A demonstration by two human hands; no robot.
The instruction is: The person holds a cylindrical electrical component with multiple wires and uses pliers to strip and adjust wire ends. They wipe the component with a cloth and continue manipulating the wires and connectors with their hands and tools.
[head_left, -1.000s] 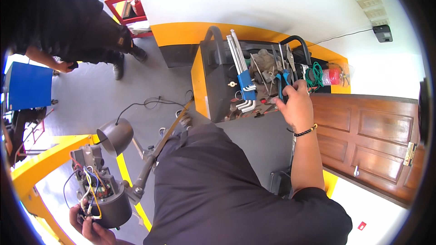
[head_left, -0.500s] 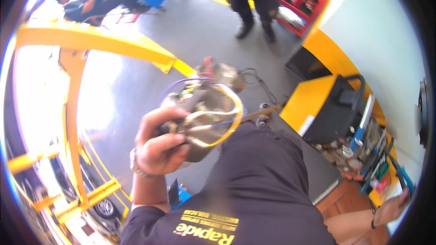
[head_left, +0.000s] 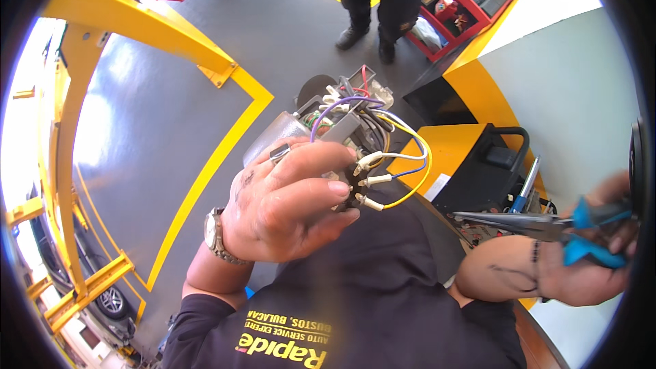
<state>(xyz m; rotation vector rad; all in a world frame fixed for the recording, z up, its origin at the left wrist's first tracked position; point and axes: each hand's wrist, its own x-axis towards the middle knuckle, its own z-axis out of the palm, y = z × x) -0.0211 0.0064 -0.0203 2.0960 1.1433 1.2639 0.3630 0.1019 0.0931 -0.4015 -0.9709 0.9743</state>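
Observation:
My left hand (head_left: 287,205) is closed, its fingers pinching a small dark part (head_left: 353,195) with metal terminals, probably a switch. White, blue and yellow wires (head_left: 425,164) with pale sleeved connectors run from it. Just beyond stands a grey motor-like machine (head_left: 279,135), its wiring box open and crowded with purple, red, green and brown wires. My fingers partly cover the machine and the dark part. Out at the right, my right hand (head_left: 594,266) grips long-nose pliers (head_left: 509,221) by their blue handles, the slim jaws pointing left.
A yellow and black machine (head_left: 454,147) with a handle stands right of the wiring, loose tools beside it. A yellow steel frame (head_left: 147,17) rises at the left. Another person's legs (head_left: 383,0) show at the far side, near a red tool cart (head_left: 454,17).
My right hand has come up from the tools at lower right and now holds the long-nose pliers. My left hand has turned, and the dark part with its wire ends faces right.

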